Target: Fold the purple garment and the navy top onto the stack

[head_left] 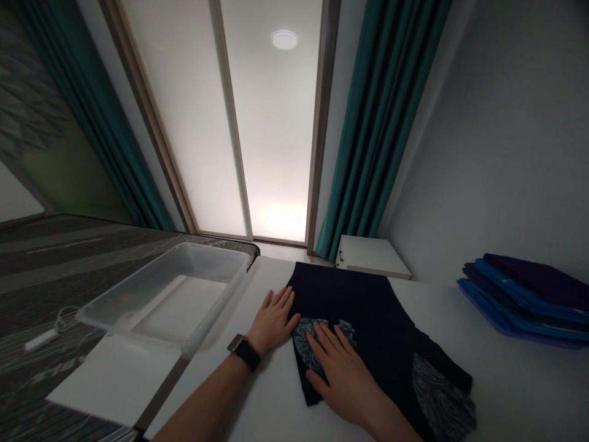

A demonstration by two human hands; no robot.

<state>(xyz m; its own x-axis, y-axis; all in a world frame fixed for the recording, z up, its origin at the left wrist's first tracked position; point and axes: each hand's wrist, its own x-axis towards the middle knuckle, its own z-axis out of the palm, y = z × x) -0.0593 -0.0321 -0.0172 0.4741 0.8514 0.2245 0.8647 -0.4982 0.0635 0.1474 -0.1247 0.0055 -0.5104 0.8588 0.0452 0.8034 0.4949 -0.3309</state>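
A dark navy garment [352,288] is spread over the white table [271,393]. It has blue-grey paisley patches, one beneath my right hand and another paisley piece [439,393] at its lower right; the exact kind of garment cannot be made out. My left hand [275,322] lies flat with fingers apart, on the garment's left edge and the tabletop beside it. A smartwatch [243,352] is on that wrist. Flat and spread, my right hand [343,371] rests on the left paisley patch and partly covers it. Neither hand grips anything.
To the left, a translucent plastic bin [221,294] stands near white sheets [115,374] and a white power strip [43,339] on a dark patterned surface. A stack of folded blue and purple cloth [529,301] sits at right. Behind the table is a white cabinet [372,255].
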